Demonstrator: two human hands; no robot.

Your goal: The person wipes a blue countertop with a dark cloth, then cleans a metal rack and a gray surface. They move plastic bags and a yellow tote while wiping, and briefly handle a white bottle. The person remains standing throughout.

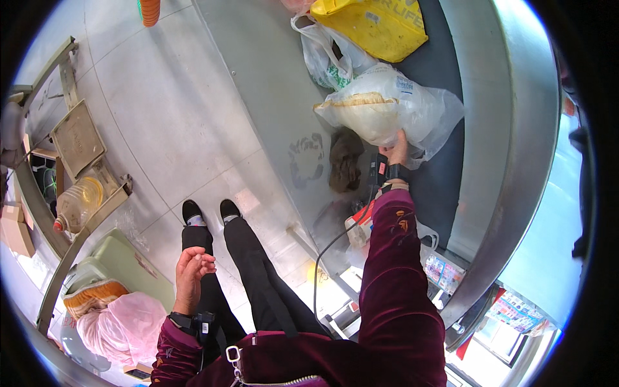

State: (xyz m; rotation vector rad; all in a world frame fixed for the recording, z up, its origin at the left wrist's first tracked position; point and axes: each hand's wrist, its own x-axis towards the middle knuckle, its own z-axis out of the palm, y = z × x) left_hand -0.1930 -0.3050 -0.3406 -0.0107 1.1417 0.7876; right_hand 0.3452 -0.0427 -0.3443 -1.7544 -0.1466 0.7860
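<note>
My right hand (396,151) reaches out over the grey conveyor-like surface and grips the lower edge of a translucent white plastic bag (412,106). Something pale with a tan, fringed edge shows inside that bag; its kind I cannot make out. Part of my right fingers is hidden by the plastic. My left hand (192,277) hangs over my legs at the lower left, its fingers curled in and pressed together with nothing visible in them. Both wrists carry a dark strap with a small black device, and a cable runs down from the right one.
Beyond the held bag lie another white plastic bag (332,58) and a yellow bag (377,26). A dark brown stain or object (345,160) is beside my right hand. At left stand a metal frame with a large clear bottle (78,203), a green chair (122,258) and pink cloth (126,329).
</note>
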